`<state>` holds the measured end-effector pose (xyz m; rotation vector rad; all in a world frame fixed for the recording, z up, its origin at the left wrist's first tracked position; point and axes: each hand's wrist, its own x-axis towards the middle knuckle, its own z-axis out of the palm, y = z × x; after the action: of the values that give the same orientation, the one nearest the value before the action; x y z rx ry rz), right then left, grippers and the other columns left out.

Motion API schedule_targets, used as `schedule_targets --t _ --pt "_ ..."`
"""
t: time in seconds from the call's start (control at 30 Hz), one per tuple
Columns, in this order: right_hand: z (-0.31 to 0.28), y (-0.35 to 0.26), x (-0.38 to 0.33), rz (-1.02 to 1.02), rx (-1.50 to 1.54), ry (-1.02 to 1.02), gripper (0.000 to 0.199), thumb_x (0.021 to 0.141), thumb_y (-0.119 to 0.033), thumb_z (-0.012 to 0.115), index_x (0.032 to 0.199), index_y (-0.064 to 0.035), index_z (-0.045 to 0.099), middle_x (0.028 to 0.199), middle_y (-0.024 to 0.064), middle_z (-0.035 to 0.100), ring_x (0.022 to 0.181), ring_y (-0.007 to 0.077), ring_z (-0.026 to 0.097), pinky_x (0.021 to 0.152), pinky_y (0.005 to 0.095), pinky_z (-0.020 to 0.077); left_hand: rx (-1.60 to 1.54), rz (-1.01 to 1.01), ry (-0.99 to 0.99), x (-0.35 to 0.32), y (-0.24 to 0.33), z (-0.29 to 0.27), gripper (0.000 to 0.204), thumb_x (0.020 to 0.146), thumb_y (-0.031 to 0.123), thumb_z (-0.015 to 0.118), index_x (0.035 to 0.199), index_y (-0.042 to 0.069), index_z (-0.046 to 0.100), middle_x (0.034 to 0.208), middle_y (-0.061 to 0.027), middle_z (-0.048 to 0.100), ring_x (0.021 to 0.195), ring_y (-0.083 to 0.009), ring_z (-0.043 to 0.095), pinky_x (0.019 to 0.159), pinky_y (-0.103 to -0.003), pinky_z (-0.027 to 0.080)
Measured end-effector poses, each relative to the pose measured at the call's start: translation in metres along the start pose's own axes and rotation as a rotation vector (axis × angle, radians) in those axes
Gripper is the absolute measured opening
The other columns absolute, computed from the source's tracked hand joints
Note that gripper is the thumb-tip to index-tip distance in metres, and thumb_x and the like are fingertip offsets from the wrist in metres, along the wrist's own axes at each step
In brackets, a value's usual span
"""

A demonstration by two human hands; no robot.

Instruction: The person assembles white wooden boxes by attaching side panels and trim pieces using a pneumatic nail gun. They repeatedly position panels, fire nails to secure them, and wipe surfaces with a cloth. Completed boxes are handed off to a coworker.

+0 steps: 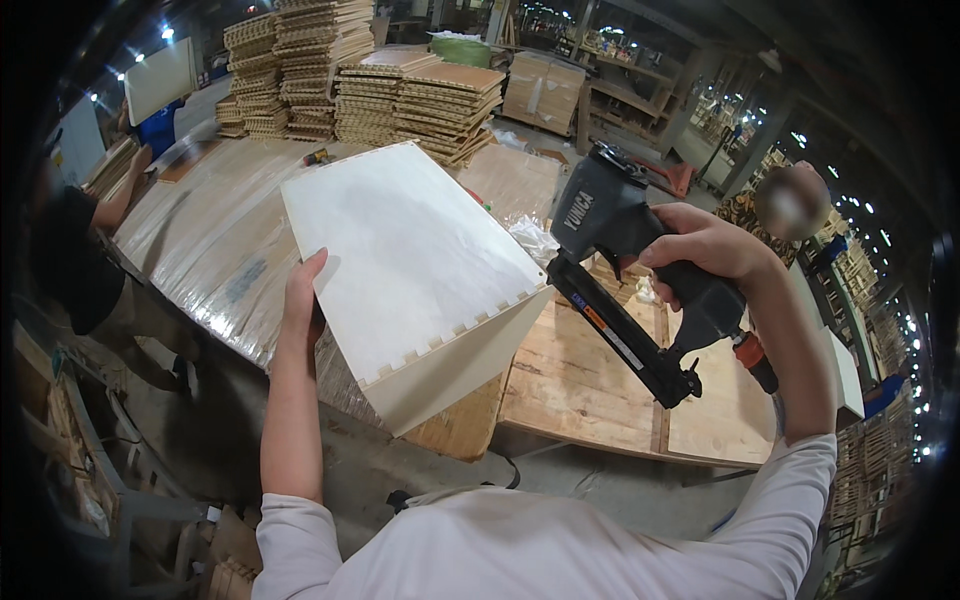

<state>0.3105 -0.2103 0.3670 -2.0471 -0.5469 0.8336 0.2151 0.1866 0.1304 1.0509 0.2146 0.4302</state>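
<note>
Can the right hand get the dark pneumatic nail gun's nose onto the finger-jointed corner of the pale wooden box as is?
Probably yes. The right hand grips the dark pneumatic nail gun, its nose already at the pale wooden box corner; nothing lies between, and the left hand steadies the far edge.

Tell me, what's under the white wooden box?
The left hand props the white box above a plastic-wrapped table and wooden board. Whatever lies directly beneath it is hidden.

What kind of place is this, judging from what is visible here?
Most likely a woodworking workshop or small factory. Tall stacks of cut wooden parts stand at the far end of a long workbench, the right hand holds a pneumatic nail gun, and the left hand steadies a finger-jointed wooden box.
</note>
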Motion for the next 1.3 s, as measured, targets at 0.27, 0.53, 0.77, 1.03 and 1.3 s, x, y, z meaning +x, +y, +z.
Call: schedule_targets --t 0.27,0.53,0.77,1.03,1.3 --pt "0.01 -0.011 0.01 0.027 -0.028 -0.043 0.033 0.081 -0.013 0.063 0.105 0.0063 0.051 0.095 0.011 0.06 0.063 0.0122 0.062 0.052 0.0281 0.0555 -0.017 0.045 -0.02 -0.001 0.001 -0.002 0.038 0.091 0.024 0.051 0.116 -0.005 0.055 0.104 -0.0138 0.063 0.091 -0.0213 0.063 0.08 -0.033 0.05" --pt "0.017 -0.014 0.008 0.055 -0.066 -0.013 0.033 0.081 -0.012 0.064 0.106 0.0045 0.051 0.093 0.01 0.061 0.063 0.0117 0.062 0.053 0.0283 0.0554 -0.019 0.035 -0.017 0.003 -0.004 -0.005 0.036 0.091 0.024 0.053 0.111 -0.005 0.057 0.099 -0.0129 0.064 0.085 -0.0201 0.063 0.074 -0.031 0.05" --pt "0.046 -0.031 0.004 -0.031 0.011 -0.101 0.036 0.08 -0.01 0.066 0.11 0.004 0.051 0.093 0.0094 0.063 0.059 0.0112 0.062 0.05 0.0251 0.0547 0.003 0.071 0.043 0.014 -0.013 -0.019 0.039 0.093 0.03 0.05 0.109 -0.005 0.057 0.095 -0.0132 0.065 0.082 -0.0202 0.064 0.073 -0.031 0.051" --pt "0.065 -0.037 0.014 0.005 -0.063 -0.2 0.035 0.081 -0.012 0.066 0.109 0.0032 0.051 0.092 0.0074 0.062 0.059 0.0112 0.062 0.051 0.0258 0.0542 -0.007 0.105 0.077 0.013 -0.014 -0.013 0.035 0.092 0.028 0.051 0.102 -0.004 0.059 0.089 -0.0114 0.065 0.075 -0.0178 0.064 0.066 -0.029 0.051" --pt "0.085 -0.052 0.01 -0.048 -0.092 -0.188 0.035 0.08 -0.008 0.065 0.11 0.0036 0.051 0.087 0.0079 0.061 0.058 0.0128 0.061 0.05 0.027 0.0535 0.028 0.134 0.033 0.003 -0.006 -0.003 0.035 0.093 0.029 0.051 0.101 -0.004 0.06 0.088 -0.01 0.065 0.075 -0.0164 0.063 0.067 -0.028 0.05"
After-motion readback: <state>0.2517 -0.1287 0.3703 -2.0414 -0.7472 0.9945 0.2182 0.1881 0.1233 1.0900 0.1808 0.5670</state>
